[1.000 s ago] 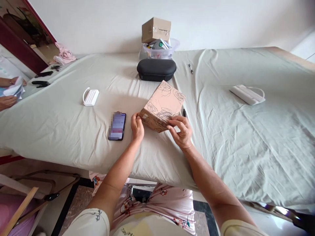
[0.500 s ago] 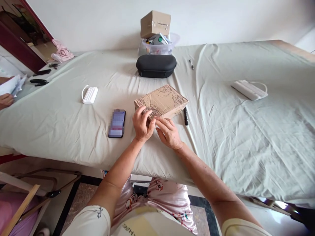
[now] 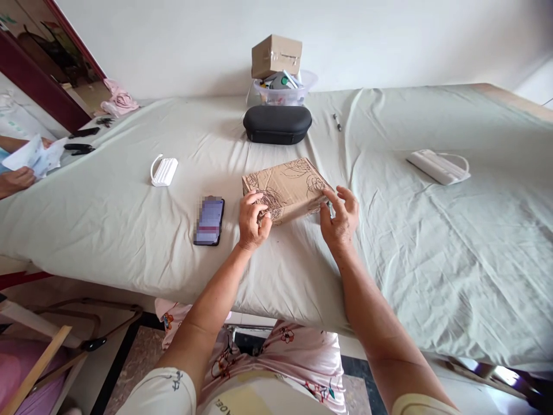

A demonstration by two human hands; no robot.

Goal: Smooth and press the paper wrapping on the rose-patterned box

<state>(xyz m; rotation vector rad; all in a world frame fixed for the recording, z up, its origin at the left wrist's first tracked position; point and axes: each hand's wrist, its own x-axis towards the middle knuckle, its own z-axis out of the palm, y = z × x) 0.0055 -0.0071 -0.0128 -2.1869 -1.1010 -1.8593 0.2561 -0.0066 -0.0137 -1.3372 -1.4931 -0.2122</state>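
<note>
A brown cardboard box (image 3: 290,177) with scribbled black loops on its top lies on the cloth in front of me. My left hand (image 3: 254,220) is curled around its near left corner, fingers on the top and thumb low at the front. At the right end, my right hand (image 3: 340,218) has its thumb and index finger at the box's corner, with the other fingers raised and bent. A black marker, seen beside the box before, is mostly hidden behind the right hand.
A phone (image 3: 209,221) and a white corded block (image 3: 165,172) lie to the left; a similar white block (image 3: 437,166) is far right. Behind are a black case (image 3: 277,124), a pen (image 3: 337,122), and a plastic tub (image 3: 280,97) under another carton (image 3: 277,56). Another person's hand (image 3: 18,180) holds papers.
My right hand has moved from the box's near left edge to its right end. My left hand stays at the near left corner. The view has shifted slightly.
</note>
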